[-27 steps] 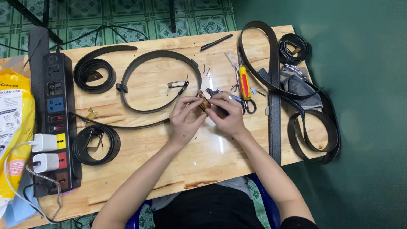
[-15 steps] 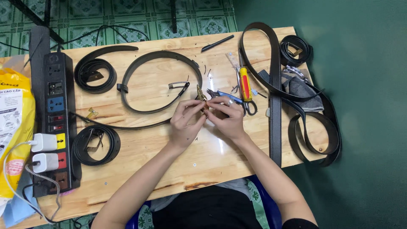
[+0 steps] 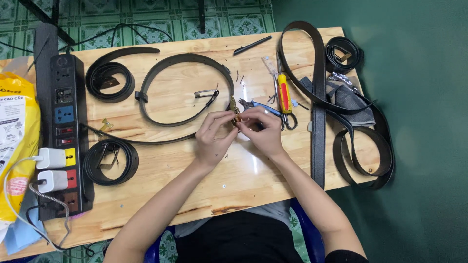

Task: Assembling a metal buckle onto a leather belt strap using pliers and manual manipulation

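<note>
My left hand [image 3: 214,139] and my right hand [image 3: 263,129] meet over the middle of the wooden table [image 3: 165,195]. Both pinch a small brass-coloured buckle piece [image 3: 235,111] between their fingertips. Just beyond it lies a black belt [image 3: 183,92] curled in a wide open loop, with a metal buckle frame [image 3: 205,94] inside the loop. To the right of my hands lie pliers with blue handles [image 3: 261,107], a red and yellow screwdriver [image 3: 283,92] and black-handled scissors [image 3: 287,119].
A black power strip [image 3: 66,131] with two white chargers [image 3: 51,168] runs along the left edge, beside a yellow bag [image 3: 14,141]. Coiled black belts [image 3: 108,80] [image 3: 109,160] lie left; long belts [image 3: 319,107], another coil [image 3: 343,53] and grey cloth [image 3: 348,100] lie right. A black pen [image 3: 252,45] rests at the back.
My hands have stayed together on the small buckle piece, turning it slightly and lifting it a little towards the looped belt. Nothing else on the table has moved.
</note>
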